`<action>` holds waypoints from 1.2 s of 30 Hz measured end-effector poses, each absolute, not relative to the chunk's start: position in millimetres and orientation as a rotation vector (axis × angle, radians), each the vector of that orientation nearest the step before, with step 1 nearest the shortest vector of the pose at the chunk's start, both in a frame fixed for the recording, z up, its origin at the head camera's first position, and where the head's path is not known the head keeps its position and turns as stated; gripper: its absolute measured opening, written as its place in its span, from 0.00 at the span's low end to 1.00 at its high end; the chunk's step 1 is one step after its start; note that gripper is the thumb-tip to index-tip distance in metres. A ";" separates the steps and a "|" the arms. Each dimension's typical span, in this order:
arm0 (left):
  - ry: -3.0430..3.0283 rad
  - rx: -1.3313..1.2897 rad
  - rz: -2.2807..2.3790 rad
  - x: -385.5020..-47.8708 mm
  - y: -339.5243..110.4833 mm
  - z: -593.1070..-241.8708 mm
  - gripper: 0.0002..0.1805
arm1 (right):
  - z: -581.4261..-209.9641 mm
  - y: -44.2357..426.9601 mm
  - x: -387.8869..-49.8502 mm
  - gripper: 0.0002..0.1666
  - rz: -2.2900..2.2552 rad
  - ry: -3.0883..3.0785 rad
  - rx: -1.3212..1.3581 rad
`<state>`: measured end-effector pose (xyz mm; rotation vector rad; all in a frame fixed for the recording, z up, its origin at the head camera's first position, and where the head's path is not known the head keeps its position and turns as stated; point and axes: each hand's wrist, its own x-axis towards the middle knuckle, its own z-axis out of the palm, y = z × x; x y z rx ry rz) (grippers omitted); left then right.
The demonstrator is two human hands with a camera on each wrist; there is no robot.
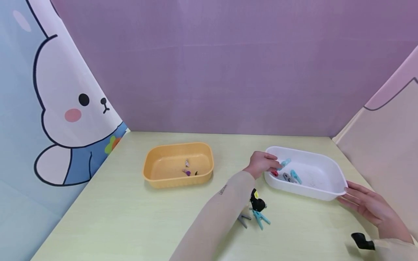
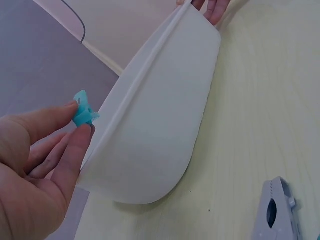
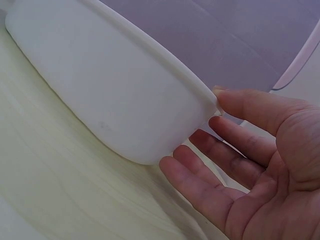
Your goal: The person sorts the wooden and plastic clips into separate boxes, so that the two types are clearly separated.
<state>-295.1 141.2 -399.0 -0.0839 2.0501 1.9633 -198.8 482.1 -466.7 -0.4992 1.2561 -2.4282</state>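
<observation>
My left hand is over the left end of a white plastic basin. Between thumb and fingertips it pinches a light blue clothespin. Inside the basin near that hand lie a red clothespin, a grey clothespin and another blue clothespin. At the basin's right end, my right hand holds the rim, its thumb on the edge and its fingers under it along the outer wall.
A yellow basin stands to the left with a few small purplish and dark bits inside. Below my left wrist, a grey clothespin and a blue clothespin are on the pale table. A purple wall rises behind.
</observation>
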 end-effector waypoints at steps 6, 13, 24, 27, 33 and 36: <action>2.036 -0.090 2.001 -296.8 142.7 -401.8 0.12 | -466.3 482.4 -199.2 0.29 -2.433 1.262 -0.485; 1.996 -0.080 2.035 -298.1 143.2 -404.0 0.13 | -465.9 482.0 -199.1 0.30 -2.435 1.247 -0.494; 1.898 -0.050 2.067 -297.4 139.0 -405.7 0.10 | -464.8 481.6 -198.9 0.30 -2.434 1.249 -0.488; 1.858 -0.020 2.076 -296.0 137.1 -406.6 0.10 | -464.8 481.9 -198.7 0.30 -2.435 1.254 -0.480; 1.812 0.118 2.055 -292.8 128.9 -405.0 0.11 | -465.7 481.1 -199.1 0.30 -2.432 1.241 -0.490; 1.768 0.161 2.049 -291.5 121.5 -401.8 0.10 | -466.3 481.5 -199.6 0.30 -2.435 1.235 -0.489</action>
